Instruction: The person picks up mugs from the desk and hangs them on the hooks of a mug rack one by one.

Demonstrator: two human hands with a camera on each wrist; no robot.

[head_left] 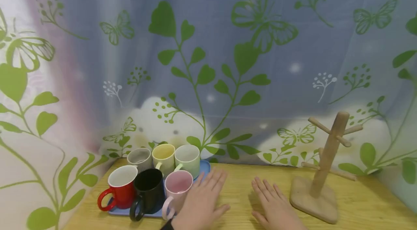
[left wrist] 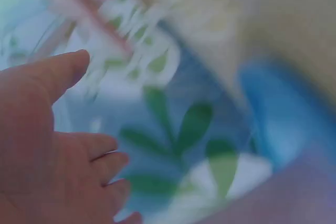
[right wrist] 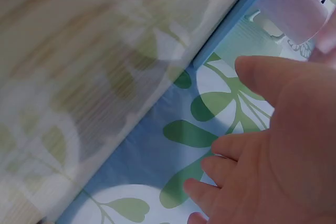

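Observation:
My left hand (head_left: 203, 198) is held with fingers straight beside the pink mug (head_left: 178, 192), overlapping its right side in the head view; whether they touch is unclear. To the right, my right hand (head_left: 276, 205) has its fingers extended and holds nothing, between the mugs and a wooden mug tree (head_left: 327, 157). A blue tray (head_left: 206, 166) carries the pink mug with a black mug (head_left: 153, 195) and a red mug (head_left: 126, 190) in front. Behind them stand a grey mug (head_left: 140, 161), a yellow mug (head_left: 164, 163) and a pale green mug (head_left: 188, 164). Both wrist views show bare palms.
The wooden table (head_left: 241, 186) runs back to a curtain (head_left: 208, 59) printed with leaves and butterflies. Pegs stick out of the mug tree on several sides, and its square base stands near my right hand. Mug handles jut over the tray's front edge.

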